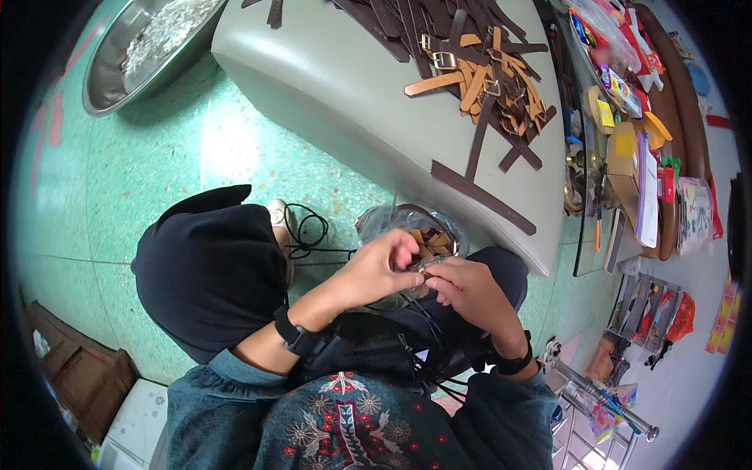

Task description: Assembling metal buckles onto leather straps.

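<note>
My left hand and my right hand meet in front of me, above my lap. Thumbs and fingertips pinch together around a small piece with a metallic glint, mostly covered by the fingers; its kind is unclear. Just beyond them is a clear plastic bag holding tan and brown leather pieces. A dark brown leather strap arches over the bag toward my right fingers; whether it is held cannot be told.
Dark brown straps, some with tan undersides and buckles, pile on a pale padded bench. One strap lies along its near edge. A metal basin stands far left, black cords on the floor, a cluttered glass table at right.
</note>
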The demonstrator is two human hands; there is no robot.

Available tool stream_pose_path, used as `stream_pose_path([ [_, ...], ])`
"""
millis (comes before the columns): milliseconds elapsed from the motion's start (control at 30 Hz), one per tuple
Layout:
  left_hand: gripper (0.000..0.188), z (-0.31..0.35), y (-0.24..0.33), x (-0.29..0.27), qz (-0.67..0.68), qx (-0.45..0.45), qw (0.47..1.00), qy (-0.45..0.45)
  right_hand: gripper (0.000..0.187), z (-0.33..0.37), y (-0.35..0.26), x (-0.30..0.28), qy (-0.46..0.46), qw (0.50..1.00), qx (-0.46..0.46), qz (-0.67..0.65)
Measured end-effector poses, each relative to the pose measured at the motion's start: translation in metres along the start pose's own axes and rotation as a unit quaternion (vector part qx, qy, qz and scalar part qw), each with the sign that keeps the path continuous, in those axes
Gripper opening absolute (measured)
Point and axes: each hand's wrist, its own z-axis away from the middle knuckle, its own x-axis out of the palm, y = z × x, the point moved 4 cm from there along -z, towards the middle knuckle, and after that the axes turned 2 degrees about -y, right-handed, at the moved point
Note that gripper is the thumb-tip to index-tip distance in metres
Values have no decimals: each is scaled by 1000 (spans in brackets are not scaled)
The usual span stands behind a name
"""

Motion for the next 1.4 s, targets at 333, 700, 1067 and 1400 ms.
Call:
stream_pose_path([
  [333,25,-11,-25,-11,-535,53,842,-32,17,0,-6,-19,13,999,-38,37],
  [700,13,3,41,-9,-414,265,861,131,18,5,7,-34,36,997,19,-65],
  [1067,22,-3,22,-8,73,52,994,-61,19,-2,12,-31,-17,972,18,-234],
  [1400,19,4,28,-10,157,-58,969,-181,18,-3,0,-29,-105,944,20,-313],
])
